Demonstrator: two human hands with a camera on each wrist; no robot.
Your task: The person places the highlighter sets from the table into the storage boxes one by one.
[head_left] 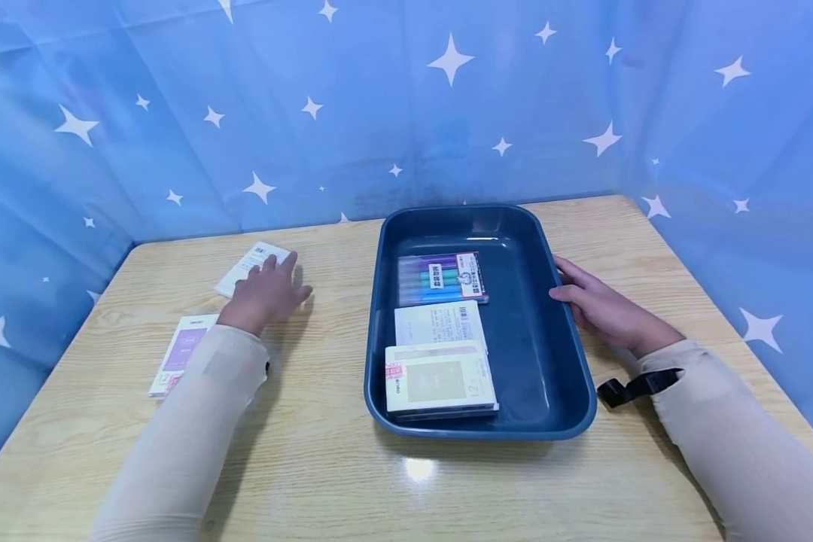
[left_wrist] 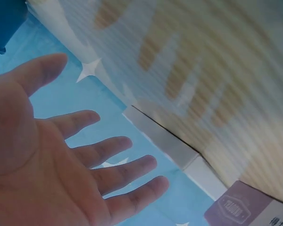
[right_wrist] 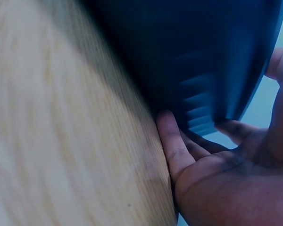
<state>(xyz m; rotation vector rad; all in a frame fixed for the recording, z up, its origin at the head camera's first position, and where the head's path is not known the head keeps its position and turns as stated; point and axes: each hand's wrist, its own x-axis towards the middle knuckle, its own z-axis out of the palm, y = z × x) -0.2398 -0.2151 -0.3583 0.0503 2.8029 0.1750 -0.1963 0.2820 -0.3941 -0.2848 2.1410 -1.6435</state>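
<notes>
My left hand [head_left: 263, 295] hovers with spread fingers over the near end of a small white box [head_left: 252, 269] on the left of the table. Its palm and separate fingers show in the left wrist view, holding nothing. A white box with a purple label [head_left: 184, 346] lies nearer, partly behind the left sleeve. On the right, my right hand [head_left: 599, 309] grips the side of a dark blue plastic tray [head_left: 538, 376], thumb at the rim and fingers against the outer wall. Inside the tray lie a clear pack of coloured pens [head_left: 440, 278], a white box [head_left: 440, 322] and a cream box [head_left: 440, 376].
The wooden table [head_left: 312, 467] meets a blue star-patterned curtain [head_left: 352, 98] at its back and sides. A black strap [head_left: 640, 388] sits at the right wrist. The tray's right half shows bare floor beside the packs.
</notes>
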